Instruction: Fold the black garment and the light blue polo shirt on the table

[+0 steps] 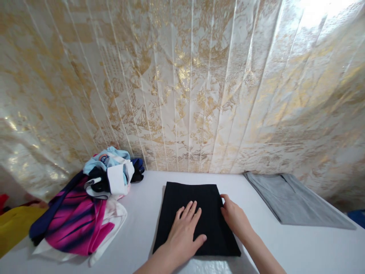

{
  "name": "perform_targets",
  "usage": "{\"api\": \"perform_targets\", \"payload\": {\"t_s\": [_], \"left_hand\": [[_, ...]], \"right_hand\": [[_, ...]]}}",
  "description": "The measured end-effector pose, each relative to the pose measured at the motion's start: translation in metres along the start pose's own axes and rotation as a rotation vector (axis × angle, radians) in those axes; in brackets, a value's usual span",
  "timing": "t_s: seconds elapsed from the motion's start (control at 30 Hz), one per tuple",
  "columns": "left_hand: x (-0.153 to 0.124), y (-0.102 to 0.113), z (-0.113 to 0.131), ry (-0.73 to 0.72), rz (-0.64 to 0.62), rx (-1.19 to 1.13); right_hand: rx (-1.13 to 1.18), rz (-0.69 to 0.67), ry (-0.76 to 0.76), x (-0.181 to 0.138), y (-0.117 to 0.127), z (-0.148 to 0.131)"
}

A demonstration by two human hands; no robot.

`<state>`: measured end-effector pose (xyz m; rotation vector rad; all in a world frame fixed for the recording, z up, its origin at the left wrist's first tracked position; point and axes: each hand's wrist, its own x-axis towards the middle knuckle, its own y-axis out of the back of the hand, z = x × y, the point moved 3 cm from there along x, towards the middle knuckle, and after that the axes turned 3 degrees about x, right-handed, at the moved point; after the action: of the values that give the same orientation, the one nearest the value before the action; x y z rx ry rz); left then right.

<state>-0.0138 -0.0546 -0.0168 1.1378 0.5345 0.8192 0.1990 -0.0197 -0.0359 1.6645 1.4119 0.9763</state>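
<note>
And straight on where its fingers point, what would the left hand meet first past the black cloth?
Past the black cloth, the left hand would likely meet white tabletop, then the patterned sheet; depth is unclear.

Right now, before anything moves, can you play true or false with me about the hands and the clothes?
1. The left hand rests on the black cloth. True.
2. The gray cloth lies to the right of the black cloth. True.
3. The right hand touches the gray cloth. False: it is at the black cloth's right edge.
4. The pile of clothes is on the left. True.
5. The black cloth is crumpled into a ball. False: it lies flat.
</note>
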Motion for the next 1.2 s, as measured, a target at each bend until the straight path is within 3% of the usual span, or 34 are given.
{"api": "perform_targets", "payload": {"t_s": [0.23,0.4,0.67,0.83,0.93,1.0,1.1,1.2], "left_hand": [[-0.002,0.003,0.010,-0.039,-0.014,-0.048],[0.003,-0.002,0.008,-0.084,-0.023,-0.041],[0.014,-0.008,0.023,-0.176,-0.072,-0.093],[0.013,-0.011,0.026,-0.193,-0.102,-0.117],[0.013,-0.009,0.026,-0.204,-0.116,-0.145],[0.016,-0.007,0.024,-0.174,-0.107,-0.141],[0.025,0.000,0.010,-0.050,0.000,-0.025],[0.032,0.007,-0.017,0.092,0.141,0.159]], "right_hand": [[0.243,0.042,-0.049,-0.011,0.001,-0.001],[0.216,0.003,-0.049,-0.012,0.009,0.009],[0.267,0.019,-0.163,0.031,0.016,0.008],[0.170,0.112,-0.067,0.045,0.014,0.010],[-0.007,0.158,-0.019,0.036,0.011,0.004],[-0.071,0.252,0.107,0.024,0.009,-0.012],[-0.056,0.362,0.319,0.004,-0.005,-0.041],[-0.075,0.295,0.370,-0.011,-0.029,-0.055]]}}
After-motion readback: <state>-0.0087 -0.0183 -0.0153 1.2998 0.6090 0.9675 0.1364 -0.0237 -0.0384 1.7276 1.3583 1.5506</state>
